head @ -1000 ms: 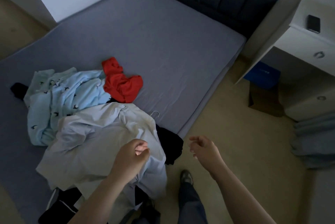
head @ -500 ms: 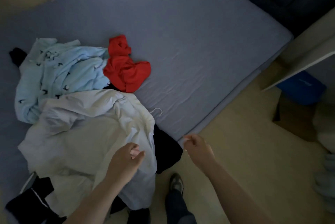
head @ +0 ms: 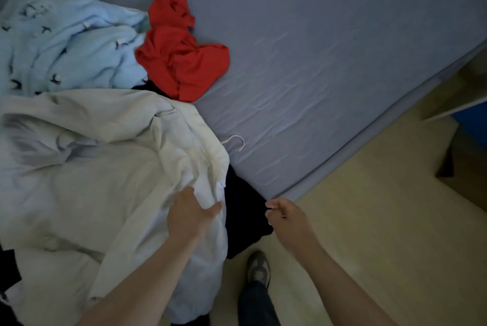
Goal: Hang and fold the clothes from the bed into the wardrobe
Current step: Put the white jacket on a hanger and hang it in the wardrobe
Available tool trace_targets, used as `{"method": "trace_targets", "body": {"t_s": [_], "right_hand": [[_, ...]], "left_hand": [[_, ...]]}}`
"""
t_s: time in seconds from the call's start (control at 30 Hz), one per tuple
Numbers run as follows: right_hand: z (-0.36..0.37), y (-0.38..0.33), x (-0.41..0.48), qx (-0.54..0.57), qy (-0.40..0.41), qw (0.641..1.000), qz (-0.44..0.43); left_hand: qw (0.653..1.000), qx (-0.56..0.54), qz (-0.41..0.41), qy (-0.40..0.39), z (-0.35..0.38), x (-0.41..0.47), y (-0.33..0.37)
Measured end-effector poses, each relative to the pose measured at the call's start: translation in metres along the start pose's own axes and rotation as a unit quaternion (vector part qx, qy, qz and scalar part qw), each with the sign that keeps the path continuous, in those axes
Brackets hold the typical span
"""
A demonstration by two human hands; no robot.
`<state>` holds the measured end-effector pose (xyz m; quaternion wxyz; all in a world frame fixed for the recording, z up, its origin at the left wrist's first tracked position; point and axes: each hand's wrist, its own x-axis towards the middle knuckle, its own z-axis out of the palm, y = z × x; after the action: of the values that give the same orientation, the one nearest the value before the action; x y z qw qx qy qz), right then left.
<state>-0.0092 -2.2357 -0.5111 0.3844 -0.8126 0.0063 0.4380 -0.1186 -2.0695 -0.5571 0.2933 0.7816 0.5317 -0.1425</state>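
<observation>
left hand (head: 192, 216) on white shirt (head: 105, 167) | right hand (head: 286, 217) beside dark garment (head: 245, 207)

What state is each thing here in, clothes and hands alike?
pale garment: crumpled, draped over bed edge
light blue garment: crumpled heap
red garment: bunched up
dark garment: partly under pale garment
hanger hook: poking out beside pale garment
left hand: on pale garment, grip unclear
right hand: fingers curled, empty
</observation>
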Motion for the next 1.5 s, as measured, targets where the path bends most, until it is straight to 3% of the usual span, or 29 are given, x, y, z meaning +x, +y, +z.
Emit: {"method": "trace_targets", "body": {"t_s": [0.27, 0.43, 0.6, 0.67, 0.77, 0.87, 0.93, 1.1, 1.33, 1.43, 1.5], "right_hand": [[0.029, 0.029, 0.024, -0.004, -0.012, 1.0, 0.0], [0.038, 0.031, 0.032, 0.005, -0.014, 1.0, 0.002], [0.046, 0.026, 0.034, 0.004, -0.015, 1.0, -0.003], [0.049, 0.024, 0.034, 0.0, -0.017, 1.0, -0.004], [0.054, 0.021, 0.033, -0.01, -0.025, 1.0, -0.004], [0.061, 0.017, 0.031, -0.014, -0.034, 0.999, -0.002], [0.066, 0.014, 0.031, -0.026, -0.038, 0.999, -0.004], [0.075, 0.012, 0.032, -0.026, -0.042, 0.999, -0.004], [0.073, 0.018, 0.035, 0.001, -0.028, 1.0, 0.004], [0.067, 0.023, 0.039, 0.017, -0.023, 1.0, 0.011], [0.061, 0.026, 0.043, 0.016, -0.022, 1.0, 0.01]], "left_hand": [[0.981, 0.187, 0.055, 0.0, 0.032, 0.036, -0.018], [0.995, 0.068, 0.073, -0.03, 0.022, 0.037, -0.022], [0.992, -0.086, 0.095, 0.02, -0.007, 0.019, -0.039], [0.988, -0.078, 0.104, 0.085, -0.023, 0.014, -0.06], [0.989, -0.034, 0.042, 0.136, -0.046, 0.02, -0.108], [0.995, -0.006, -0.018, 0.094, -0.055, 0.03, -0.143], [0.998, 0.001, -0.011, 0.066, -0.054, 0.033, -0.145], [0.983, -0.015, 0.136, 0.118, -0.046, 0.026, -0.106], [0.946, -0.078, 0.305, 0.078, -0.026, 0.035, -0.021], [0.925, -0.041, 0.373, 0.067, -0.014, 0.062, 0.009], [0.925, 0.026, 0.376, 0.053, -0.006, 0.084, 0.019]]}}
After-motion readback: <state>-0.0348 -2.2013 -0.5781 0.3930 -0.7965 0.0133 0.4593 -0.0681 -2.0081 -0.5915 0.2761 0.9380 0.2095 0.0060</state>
